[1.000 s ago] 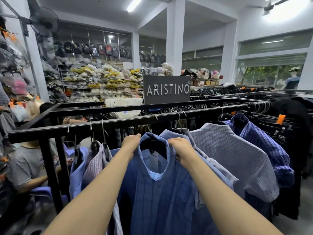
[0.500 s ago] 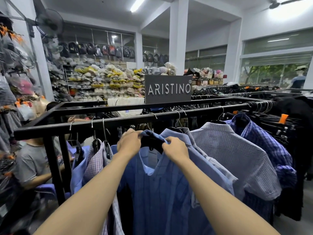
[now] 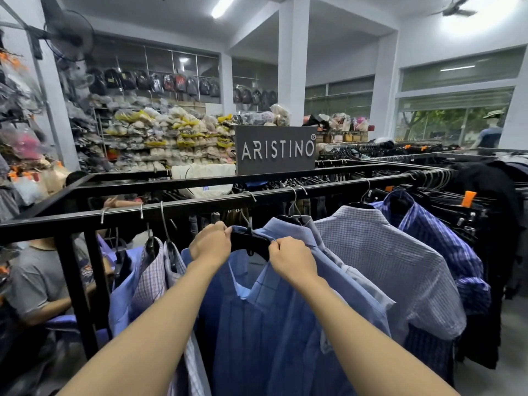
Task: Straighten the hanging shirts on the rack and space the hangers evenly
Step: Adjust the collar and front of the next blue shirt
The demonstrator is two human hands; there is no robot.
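A blue striped shirt [image 3: 265,318] hangs on a black hanger [image 3: 249,242] from the black rack rail [image 3: 200,205]. My left hand [image 3: 211,243] pinches the left side of its collar at the hanger. On the right side of the collar my right hand [image 3: 291,260] grips the fabric. To the left hang a pink checked shirt [image 3: 148,278] and a light blue one [image 3: 121,292]. To the right hang a white checked shirt [image 3: 380,261] and a dark blue plaid shirt [image 3: 434,235]. The hanger hooks sit at uneven gaps along the rail.
A grey ARISTINO sign [image 3: 275,150] stands on the rack's far rail. A person in a grey T-shirt [image 3: 37,278] sits low at the left behind the rack post [image 3: 77,292]. Dark garments [image 3: 485,212] crowd the right end. Shelves of packed goods [image 3: 160,132] line the back wall.
Both hands have moved inward along the collar toward the hanger's neck, and the collar is drawn closer around the hanger. The view has shifted slightly.
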